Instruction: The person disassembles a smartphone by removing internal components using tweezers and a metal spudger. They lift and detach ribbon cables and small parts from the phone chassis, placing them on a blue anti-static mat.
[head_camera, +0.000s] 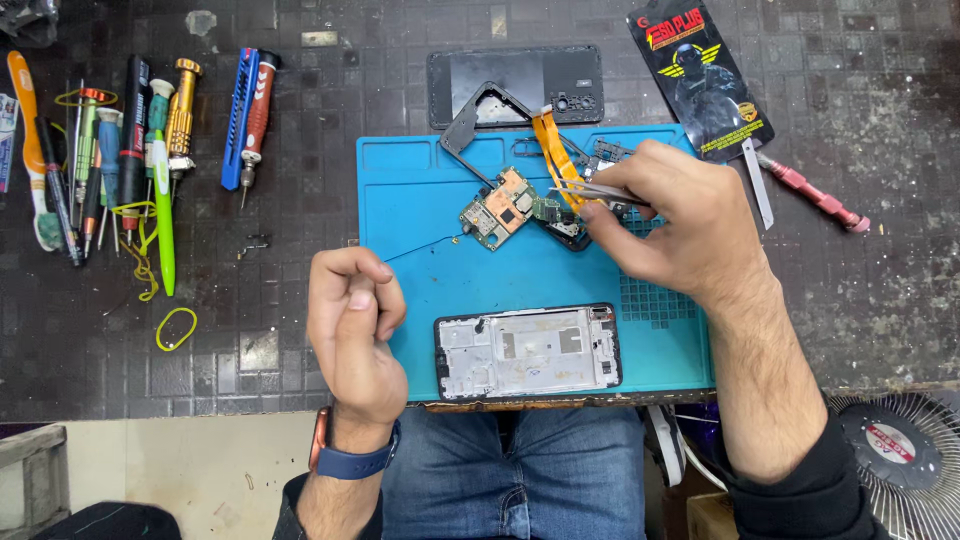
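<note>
Two hands work over the blue mat (420, 185): the right hand (690, 235) pinches metal tweezers (590, 187) closed beside the circuit board (498, 208) and orange flex cable (556, 155), while the left hand (352, 320) curls loosely, fingertips seemingly pinching a thin wire (420, 245). Nearer the person, the phone frame (527, 350) lies flat on the mat, clear of the small parts.

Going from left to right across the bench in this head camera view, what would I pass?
Row of screwdrivers and pens → yellow rubber band → blue and red drivers → left hand → green circuit board on the blue mat → right hand holding tweezers → red-handled tool.
</note>
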